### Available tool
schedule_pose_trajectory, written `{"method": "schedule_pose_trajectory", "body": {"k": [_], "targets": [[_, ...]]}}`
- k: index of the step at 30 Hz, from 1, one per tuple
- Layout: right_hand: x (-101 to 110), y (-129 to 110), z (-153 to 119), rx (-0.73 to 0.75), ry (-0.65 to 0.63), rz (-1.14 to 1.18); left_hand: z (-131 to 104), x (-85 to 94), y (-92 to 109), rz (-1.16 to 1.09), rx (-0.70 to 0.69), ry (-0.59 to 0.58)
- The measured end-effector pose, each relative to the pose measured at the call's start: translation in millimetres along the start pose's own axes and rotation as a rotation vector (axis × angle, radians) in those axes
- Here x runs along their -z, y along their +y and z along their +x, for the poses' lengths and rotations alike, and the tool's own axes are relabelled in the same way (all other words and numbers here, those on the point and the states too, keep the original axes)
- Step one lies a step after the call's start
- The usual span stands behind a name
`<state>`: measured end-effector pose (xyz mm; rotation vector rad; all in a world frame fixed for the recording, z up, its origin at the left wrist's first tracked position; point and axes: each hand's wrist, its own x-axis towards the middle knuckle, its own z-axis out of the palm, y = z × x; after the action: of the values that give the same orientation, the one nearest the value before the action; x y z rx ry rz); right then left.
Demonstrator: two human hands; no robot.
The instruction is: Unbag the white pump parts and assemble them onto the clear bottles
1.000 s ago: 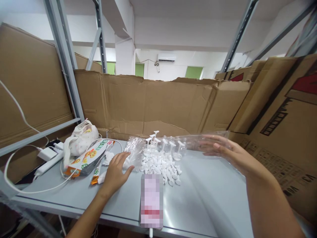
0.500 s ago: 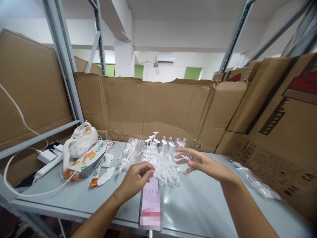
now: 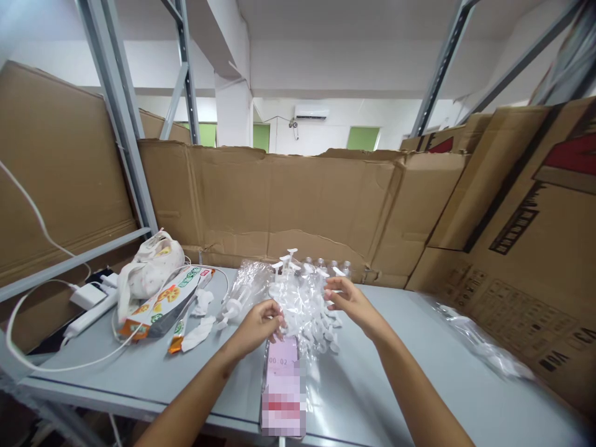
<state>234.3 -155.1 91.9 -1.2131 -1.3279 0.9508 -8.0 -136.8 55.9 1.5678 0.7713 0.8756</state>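
Observation:
My left hand (image 3: 261, 323) is closed in a pinch at the left edge of a clear plastic bag (image 3: 298, 298), just above a phone (image 3: 282, 388) lying on the table. On the bag's right side my right hand (image 3: 349, 301) has its thumb and fingers drawn together on the film. Through and around the bag shows a heap of small white plastic pieces (image 3: 326, 335), some like pump tops. Behind it, white T-shaped tops (image 3: 291, 256) stand upright beside several clear bottles (image 3: 321, 264). The bag's contents cannot be told from the heap behind.
Left of the heap lies crumpled clear plastic (image 3: 246, 288) with white parts. Farther left are an orange-and-white snack packet (image 3: 172, 298), torn white paper (image 3: 199, 333), a white cloth bag (image 3: 156, 264) and a power strip (image 3: 93, 316). Cardboard (image 3: 298, 198) walls the back; more clear plastic (image 3: 484, 341) lies right.
My right hand has moved left, closer to my left hand, and its spread fingers have drawn together. The clear bag now stretches between both hands, over the white pieces.

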Motion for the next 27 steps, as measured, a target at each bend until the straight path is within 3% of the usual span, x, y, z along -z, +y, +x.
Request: {"method": "schedule_pose_trajectory", "body": {"k": [4, 8, 14, 18, 21, 27], "targets": [[-2, 13, 6, -0.037, -0.127, 0.114, 3, 6.6, 0, 0.028, -0.069, -0.033], [-8, 14, 10, 0.017, -0.191, 0.104, 15, 6.7, 4, 0.030, -0.048, -0.081], [-22, 33, 12, -0.014, -0.202, 0.093, 54, 3.8, -3, 0.089, -0.154, 0.253], [-25, 52, 14, -0.036, -0.123, -0.008, 66, 9.2, -22, 0.098, -0.139, 0.310], [-27, 59, 15, -0.026, -0.076, -0.023, 62, 10.6, -33, 0.072, -0.125, 0.263], [-32, 61, 15, -0.025, 0.059, 0.016, 53, 3.7, -42, 0.056, -0.070, -0.002]]}}
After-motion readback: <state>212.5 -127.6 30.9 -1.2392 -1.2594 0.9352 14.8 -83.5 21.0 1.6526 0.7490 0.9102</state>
